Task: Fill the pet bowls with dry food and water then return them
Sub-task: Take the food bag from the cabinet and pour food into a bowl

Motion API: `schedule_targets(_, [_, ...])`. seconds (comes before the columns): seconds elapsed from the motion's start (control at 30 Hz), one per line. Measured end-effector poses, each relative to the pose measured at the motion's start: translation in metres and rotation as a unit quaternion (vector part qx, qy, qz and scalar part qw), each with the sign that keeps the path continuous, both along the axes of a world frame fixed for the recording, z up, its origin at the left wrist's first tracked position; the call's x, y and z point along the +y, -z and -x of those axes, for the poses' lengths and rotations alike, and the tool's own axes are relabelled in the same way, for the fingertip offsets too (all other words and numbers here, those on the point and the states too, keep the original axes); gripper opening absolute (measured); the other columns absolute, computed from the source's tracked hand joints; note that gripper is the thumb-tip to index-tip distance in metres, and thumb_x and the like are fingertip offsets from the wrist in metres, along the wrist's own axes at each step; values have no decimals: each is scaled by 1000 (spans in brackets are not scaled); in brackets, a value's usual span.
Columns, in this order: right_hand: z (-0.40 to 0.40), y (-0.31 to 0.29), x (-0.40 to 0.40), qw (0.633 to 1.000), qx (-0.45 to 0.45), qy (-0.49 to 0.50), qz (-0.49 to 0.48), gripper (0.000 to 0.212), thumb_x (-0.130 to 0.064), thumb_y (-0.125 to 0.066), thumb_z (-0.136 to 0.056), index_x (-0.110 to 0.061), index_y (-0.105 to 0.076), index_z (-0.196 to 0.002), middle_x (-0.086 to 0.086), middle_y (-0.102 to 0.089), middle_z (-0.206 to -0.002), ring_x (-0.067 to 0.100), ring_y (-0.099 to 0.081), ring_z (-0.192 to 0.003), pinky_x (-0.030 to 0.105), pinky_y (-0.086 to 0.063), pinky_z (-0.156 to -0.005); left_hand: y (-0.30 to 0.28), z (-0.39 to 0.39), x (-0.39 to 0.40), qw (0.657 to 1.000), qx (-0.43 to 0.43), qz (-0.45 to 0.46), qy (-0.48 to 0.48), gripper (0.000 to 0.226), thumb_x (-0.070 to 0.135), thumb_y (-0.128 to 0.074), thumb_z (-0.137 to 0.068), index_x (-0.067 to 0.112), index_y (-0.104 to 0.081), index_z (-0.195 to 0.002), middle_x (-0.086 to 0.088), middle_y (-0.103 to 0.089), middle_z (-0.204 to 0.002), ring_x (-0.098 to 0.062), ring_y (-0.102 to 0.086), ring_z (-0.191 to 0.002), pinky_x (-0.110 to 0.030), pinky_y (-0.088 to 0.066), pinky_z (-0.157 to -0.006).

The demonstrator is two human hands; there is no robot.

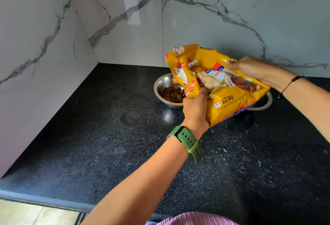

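Kitchen corner here: a black speckled stone counter (110, 149) running up against white marble-look wall panels (125, 33) with grey veins. Nearest the camera there's a bit of pink ribbed clothing (192, 219) at the bottom edge, and a strip of pale floor (26, 212) off the counter's front left.

Moving out, the person's left arm reaches forward with a green watch strap (189, 142) on the wrist. The left hand (195, 107) has its grip closed around the crumpled open end of a yellow dog food bag (230, 98), fingers curled into the folded plastic near the mouth. The bag is marked 1.2 kg and lies tilted on its side in the air, mouth end toward the left.

The right hand (250, 69) comes in from the right with a thin black bracelet (289, 85) on that wrist, and its grip is wrapped over the bag's upper far edge, thumb on top.

Just past the left hand, under the bag's mouth, a steel bowl (160, 85) sits on the counter with a heap of brown kibble (172, 94) inside. A second steel bowl (266, 101) is beside it to the right, mostly hidden by the bag, so what's in it can't be made out.
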State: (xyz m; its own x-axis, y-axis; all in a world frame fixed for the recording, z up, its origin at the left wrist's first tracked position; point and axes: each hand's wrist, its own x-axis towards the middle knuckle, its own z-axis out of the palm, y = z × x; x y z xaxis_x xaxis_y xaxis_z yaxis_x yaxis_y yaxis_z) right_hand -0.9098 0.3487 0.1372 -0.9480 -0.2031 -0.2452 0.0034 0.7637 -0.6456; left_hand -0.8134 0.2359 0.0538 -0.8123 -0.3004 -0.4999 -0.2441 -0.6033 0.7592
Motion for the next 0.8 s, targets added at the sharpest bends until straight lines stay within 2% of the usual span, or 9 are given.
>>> schedule_targets(0.03, [0,1,1,1000,-2,0,1,55,-51,-49,-91,-2,-61,-111,28,-67,-101,44,-67,-88,58,-49,-83,0,-1,1,1000,3,6,-3,64,35,-75,-62,12,-54,-118,-15,-66,-113,-36,-67,-97,-55,-55,-83])
schedule_targets(0.27, [4,0,5,1000,-10,-1,1,56,-53,-49,-90,-3,-61,-112,29,-68,-101,48,-66,-91,60,-48,-84,-3,1,3,1000,4,-8,-13,68,37,-75,-57,15,-54,-118,-14,-66,-113,-37,-67,-97,-56,-55,-84])
schedule_targets(0.4, [5,-3,5,998,18,7,52,55,-48,-49,-92,3,-60,-110,32,-65,-106,40,-63,-81,56,-46,-83,-1,0,8,996,47,54,-50,64,41,-68,-59,16,-55,-116,-12,-66,-111,-33,-66,-98,-51,-55,-87])
schedule_targets(0.47, [7,-2,4,997,28,13,72,49,-47,-49,-92,-1,-61,-103,30,-65,-106,34,-62,-73,53,-47,-82,-1,0,9,993,61,79,-56,64,42,-66,-58,16,-55,-115,-11,-66,-111,-31,-66,-98,-50,-55,-87])
schedule_targets(0.57, [9,2,3,1000,6,3,17,51,-48,-49,-92,-1,-60,-110,26,-65,-91,29,-61,-63,45,-51,-71,-4,-1,3,1000,25,9,-3,37,32,-71,-72,15,-59,-103,-16,-67,-112,-35,-67,-98,-52,-56,-85])
schedule_targets(0.63, [10,8,4,1000,3,-1,7,52,-46,-50,-93,2,-60,-111,24,-64,-91,33,-63,-71,49,-51,-76,2,-1,2,1000,2,-5,19,19,26,-69,-80,16,-60,-93,-17,-68,-111,-35,-68,-97,-52,-56,-84])
schedule_targets(0.7, [10,13,6,1000,8,5,4,53,-46,-50,-93,2,-60,-112,24,-67,-94,36,-66,-80,53,-50,-81,4,-3,2,1000,-4,8,12,34,27,-71,-78,13,-60,-106,-17,-68,-112,-36,-68,-96,-55,-56,-83])
schedule_targets(0.73, [10,15,7,1000,5,8,7,53,-48,-49,-93,1,-60,-111,23,-69,-90,35,-69,-76,53,-53,-76,4,-3,3,1000,-3,9,8,44,29,-72,-76,12,-58,-113,-17,-67,-113,-36,-67,-97,-55,-56,-83])
schedule_targets(0.8, [11,16,9,1000,-8,16,7,53,-50,-48,-92,0,-59,-109,16,-69,-68,25,-66,-47,40,-55,-53,1,-4,2,1000,-4,12,6,59,34,-74,-68,12,-53,-118,-16,-65,-115,-36,-66,-98,-55,-55,-83])
